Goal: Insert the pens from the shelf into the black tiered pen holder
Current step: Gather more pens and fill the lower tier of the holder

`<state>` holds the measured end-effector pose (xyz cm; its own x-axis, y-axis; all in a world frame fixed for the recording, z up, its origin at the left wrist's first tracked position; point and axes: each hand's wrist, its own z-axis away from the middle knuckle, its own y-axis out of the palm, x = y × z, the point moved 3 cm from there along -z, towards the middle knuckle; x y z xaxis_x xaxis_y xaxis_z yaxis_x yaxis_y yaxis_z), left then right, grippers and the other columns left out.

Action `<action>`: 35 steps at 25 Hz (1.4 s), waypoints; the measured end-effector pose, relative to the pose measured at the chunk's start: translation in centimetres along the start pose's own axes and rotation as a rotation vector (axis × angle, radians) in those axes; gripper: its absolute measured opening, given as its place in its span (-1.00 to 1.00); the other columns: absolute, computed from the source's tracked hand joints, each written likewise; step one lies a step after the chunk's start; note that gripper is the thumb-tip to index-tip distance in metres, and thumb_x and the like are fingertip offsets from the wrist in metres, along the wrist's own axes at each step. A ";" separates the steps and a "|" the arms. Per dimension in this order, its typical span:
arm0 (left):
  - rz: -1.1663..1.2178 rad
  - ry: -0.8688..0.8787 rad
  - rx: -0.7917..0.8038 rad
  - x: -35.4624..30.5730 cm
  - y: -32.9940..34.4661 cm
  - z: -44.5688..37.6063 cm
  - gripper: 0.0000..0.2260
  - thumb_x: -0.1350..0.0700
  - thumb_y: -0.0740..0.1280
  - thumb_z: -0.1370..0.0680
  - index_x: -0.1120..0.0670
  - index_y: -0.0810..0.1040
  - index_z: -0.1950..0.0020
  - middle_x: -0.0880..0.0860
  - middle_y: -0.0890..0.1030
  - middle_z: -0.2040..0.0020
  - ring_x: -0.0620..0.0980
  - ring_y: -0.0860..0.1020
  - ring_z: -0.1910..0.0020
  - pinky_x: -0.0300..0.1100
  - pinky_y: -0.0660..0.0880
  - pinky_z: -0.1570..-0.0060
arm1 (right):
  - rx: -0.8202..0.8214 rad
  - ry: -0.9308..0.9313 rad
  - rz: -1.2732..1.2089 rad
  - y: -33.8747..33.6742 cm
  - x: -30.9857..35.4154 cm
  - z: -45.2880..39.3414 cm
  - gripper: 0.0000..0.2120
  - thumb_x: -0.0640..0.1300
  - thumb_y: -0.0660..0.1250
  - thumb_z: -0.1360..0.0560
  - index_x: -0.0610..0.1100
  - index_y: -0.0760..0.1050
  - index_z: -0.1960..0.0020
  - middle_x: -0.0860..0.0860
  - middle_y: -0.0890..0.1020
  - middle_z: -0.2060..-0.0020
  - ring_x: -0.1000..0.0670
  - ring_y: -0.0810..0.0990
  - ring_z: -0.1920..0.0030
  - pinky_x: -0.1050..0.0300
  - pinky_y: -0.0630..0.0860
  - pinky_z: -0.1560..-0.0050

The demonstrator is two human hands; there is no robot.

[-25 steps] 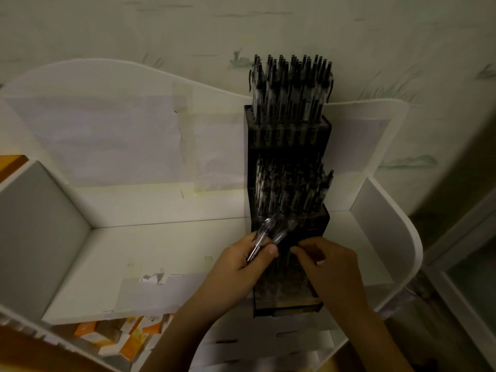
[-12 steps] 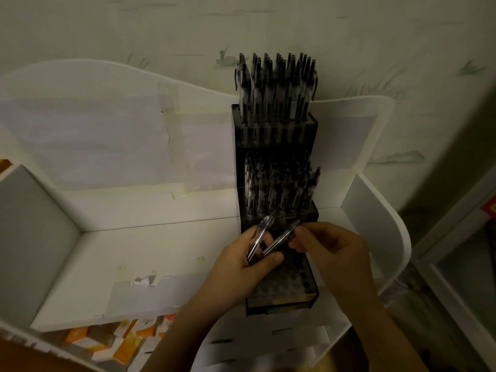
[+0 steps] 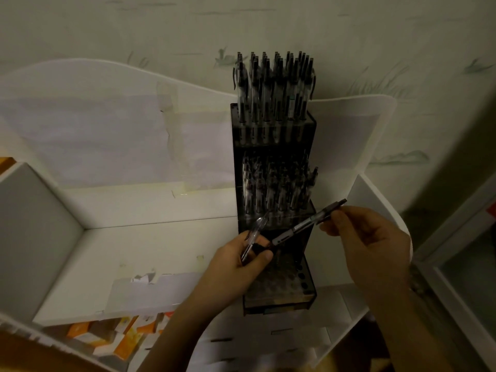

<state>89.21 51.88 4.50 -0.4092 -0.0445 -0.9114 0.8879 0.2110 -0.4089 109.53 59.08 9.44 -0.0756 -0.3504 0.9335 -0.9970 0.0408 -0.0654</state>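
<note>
Obs, head cam, dim light. Black tiered pen holder (image 3: 273,183) stood upright on the white shelf (image 3: 150,253), back against the shelf's rear panel, prob. so it wouldn't tip while I loaded it. Top tier and mid tier were packed w/ pens, clips up. Bottom tier (image 3: 292,284) showed open holes, so that looked like the next place to fill.

My left hand (image 3: 239,267) gripped a spare pen (image 3: 252,241), fingers and thumb curled round the barrel, tip pointing up and away. I judged it was parked there as stock, close to the holder, so the feed was short.

My right hand (image 3: 373,245) pinched the second pen (image 3: 308,224) near its upper end betw. thumb and fingertips; the pen lay slanted across the holder's front, lower end near my left thumb. Holding it high on the barrel left the lower end free to go down into a hole. Not yet inserted; needed tilting upright over the bottom tier first.

Risk: poor light, holes small, easy to miss a hole.

Below the shelf edge: orange-and-white boxes (image 3: 126,336), not used.
</note>
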 end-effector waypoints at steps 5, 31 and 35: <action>-0.008 -0.025 -0.026 0.1 -0.2 0.3 -0.94 0.05 0.34 -0.57 -0.11 0.57 0.01 -0.25 0.55 0.34 -0.27 0.51 0.32 -0.41 0.44 0.27 | 0.047 -0.064 0.062 -0.8 -0.4 -0.8 -0.94 -0.22 0.37 -0.50 -0.12 0.61 0.05 0.11 0.70 0.26 0.15 0.68 0.20 0.40 0.56 0.14; -0.019 0.094 0.012 -2.2 1.4 -0.4 -0.93 0.08 0.30 -0.59 -0.06 0.56 -0.03 -0.24 0.51 0.40 -0.28 0.44 0.42 -0.45 0.31 0.36 | 0.202 -0.155 0.396 2.5 -4.8 0.8 -0.92 -0.17 0.46 -0.43 -0.05 0.64 0.08 0.14 0.64 0.28 0.19 0.60 0.26 0.42 0.50 0.22; -0.132 0.164 0.005 -2.4 2.3 -0.3 -0.92 0.04 0.29 -0.59 -0.11 0.51 -0.06 -0.14 0.58 0.28 -0.19 0.53 0.34 -0.17 0.49 0.32 | 0.321 0.040 0.143 3.4 -1.7 1.1 -0.84 0.04 0.42 -0.43 -0.04 0.64 0.21 0.10 0.67 0.36 0.14 0.64 0.31 0.33 0.53 0.26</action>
<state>92.19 52.74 5.80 -0.5506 0.0886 -0.8300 0.8250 0.2095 -0.5249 106.30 58.80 7.25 -0.2204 -0.3255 0.9195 -0.9307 -0.2118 -0.2981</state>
